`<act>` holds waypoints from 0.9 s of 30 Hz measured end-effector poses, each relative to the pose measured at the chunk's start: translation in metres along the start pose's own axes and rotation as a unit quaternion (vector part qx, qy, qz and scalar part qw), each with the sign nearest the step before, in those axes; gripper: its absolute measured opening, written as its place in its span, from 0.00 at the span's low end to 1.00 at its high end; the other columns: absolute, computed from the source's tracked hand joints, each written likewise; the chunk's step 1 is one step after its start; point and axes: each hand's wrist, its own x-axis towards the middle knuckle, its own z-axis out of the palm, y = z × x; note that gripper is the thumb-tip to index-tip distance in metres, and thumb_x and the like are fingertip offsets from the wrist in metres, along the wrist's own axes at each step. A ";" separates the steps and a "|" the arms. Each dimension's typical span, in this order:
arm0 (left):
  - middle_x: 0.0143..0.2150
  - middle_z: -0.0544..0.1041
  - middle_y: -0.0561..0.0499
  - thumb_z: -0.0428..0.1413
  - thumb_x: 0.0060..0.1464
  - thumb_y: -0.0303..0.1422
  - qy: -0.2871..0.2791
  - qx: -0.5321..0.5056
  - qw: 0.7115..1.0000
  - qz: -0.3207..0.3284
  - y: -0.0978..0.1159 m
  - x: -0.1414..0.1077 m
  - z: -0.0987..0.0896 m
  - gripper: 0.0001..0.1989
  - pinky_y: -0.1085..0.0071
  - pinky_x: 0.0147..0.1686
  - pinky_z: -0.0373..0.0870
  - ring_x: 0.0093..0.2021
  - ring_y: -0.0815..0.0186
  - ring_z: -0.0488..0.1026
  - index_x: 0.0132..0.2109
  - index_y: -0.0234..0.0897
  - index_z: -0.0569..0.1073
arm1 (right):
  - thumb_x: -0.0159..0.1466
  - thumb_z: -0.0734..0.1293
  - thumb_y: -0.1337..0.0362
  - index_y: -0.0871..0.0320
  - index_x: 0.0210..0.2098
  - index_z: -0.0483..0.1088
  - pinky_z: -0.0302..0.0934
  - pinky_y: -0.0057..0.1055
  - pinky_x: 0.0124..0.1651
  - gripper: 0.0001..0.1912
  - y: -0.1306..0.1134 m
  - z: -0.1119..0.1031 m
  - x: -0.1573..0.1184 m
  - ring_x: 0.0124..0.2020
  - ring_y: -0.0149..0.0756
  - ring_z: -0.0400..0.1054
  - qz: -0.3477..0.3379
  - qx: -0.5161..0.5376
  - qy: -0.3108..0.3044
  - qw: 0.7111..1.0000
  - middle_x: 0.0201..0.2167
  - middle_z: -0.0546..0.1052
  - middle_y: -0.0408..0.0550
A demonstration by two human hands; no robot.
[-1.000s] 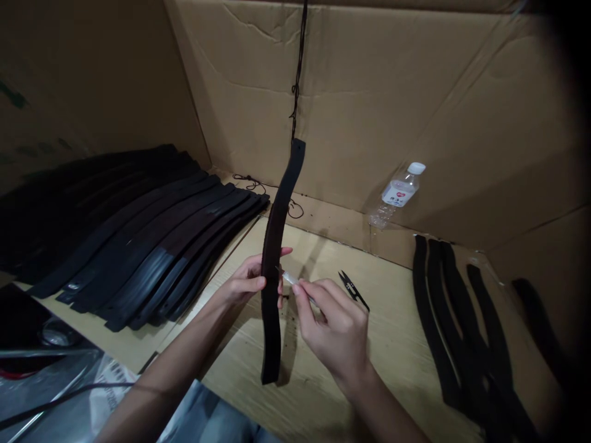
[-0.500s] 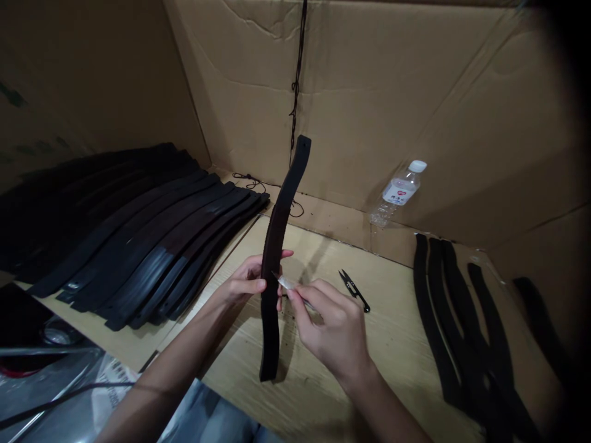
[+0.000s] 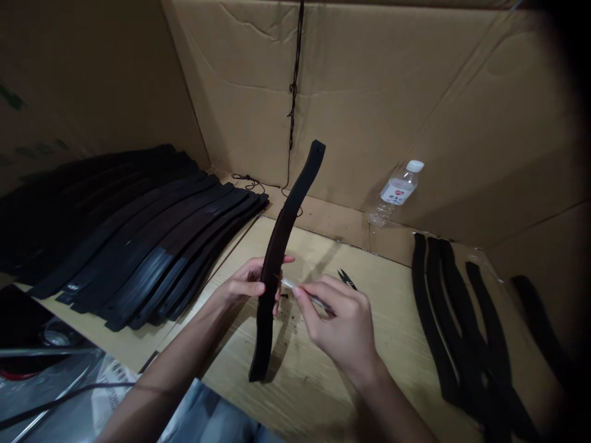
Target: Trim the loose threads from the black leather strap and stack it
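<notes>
A long, curved black strip stands tilted over the table, its top leaning right. My left hand is closed round its middle, thumb on the near face and fingers behind. Between the thumb and fingers of my right hand is a thin pale tool, its tip at the strip's right edge near my left thumb. What kind of tool it is cannot be made out. Behind my right hand lie black thread snips, partly hidden by it.
Many black strips are piled at the left. Several more lie at the right. A plastic bottle leans at the cardboard wall. A dark cord hangs at the back. Dark crumbs dot the wooden tabletop.
The strip has tilted further, its top moving right and its lower end left. My right hand has shifted slightly right with the tool and now covers part of the snips.
</notes>
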 end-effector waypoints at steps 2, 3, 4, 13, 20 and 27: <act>0.33 0.79 0.47 0.64 0.49 0.36 0.000 -0.005 1.000 -0.004 -0.001 0.000 -0.001 0.35 0.64 0.28 0.79 0.30 0.55 0.80 0.64 0.39 0.67 | 0.63 0.67 0.69 0.58 0.29 0.76 0.58 0.25 0.26 0.07 0.000 -0.001 0.001 0.24 0.27 0.67 0.002 0.005 -0.008 1.000 0.25 0.76 0.42; 0.33 0.79 0.47 0.64 0.49 0.36 0.001 -0.006 1.000 -0.006 0.000 0.000 -0.001 0.35 0.64 0.28 0.78 0.30 0.56 0.80 0.64 0.39 0.67 | 0.63 0.67 0.69 0.58 0.29 0.76 0.57 0.25 0.26 0.07 0.000 -0.001 0.001 0.23 0.27 0.67 0.002 0.007 -0.011 1.000 0.24 0.75 0.42; 0.33 0.79 0.47 0.64 0.49 0.36 0.001 -0.006 1.000 -0.007 0.000 0.000 -0.001 0.35 0.65 0.28 0.78 0.30 0.56 0.80 0.64 0.39 0.67 | 0.63 0.67 0.69 0.58 0.29 0.76 0.57 0.25 0.25 0.07 0.000 -0.001 0.001 0.23 0.27 0.66 0.003 0.008 -0.012 1.000 0.24 0.75 0.42; 0.31 0.78 0.47 0.65 0.47 0.37 0.002 -0.002 1.000 -0.021 0.004 0.000 0.004 0.35 0.64 0.26 0.78 0.28 0.55 0.79 0.63 0.38 0.68 | 0.63 0.67 0.68 0.58 0.29 0.77 0.58 0.26 0.27 0.07 0.000 -0.003 0.000 0.24 0.28 0.67 0.014 0.018 -0.019 1.000 0.24 0.75 0.43; 0.30 0.79 0.46 0.66 0.46 0.36 0.011 -0.004 0.999 -0.044 0.006 -0.002 0.005 0.36 0.64 0.26 0.78 0.27 0.55 0.79 0.62 0.35 0.68 | 0.63 0.67 0.67 0.57 0.29 0.77 0.59 0.26 0.27 0.08 -0.001 -0.002 0.001 0.24 0.28 0.68 0.022 0.023 -0.030 0.999 0.24 0.75 0.42; 0.30 0.79 0.47 0.66 0.44 0.35 -0.001 -0.010 0.999 -0.054 0.006 -0.002 0.004 0.36 0.64 0.25 0.77 0.27 0.56 0.79 0.62 0.36 0.69 | 0.64 0.66 0.66 0.56 0.27 0.77 0.57 0.27 0.27 0.10 -0.001 -0.007 0.003 0.23 0.28 0.67 0.055 0.042 -0.079 0.994 0.22 0.74 0.41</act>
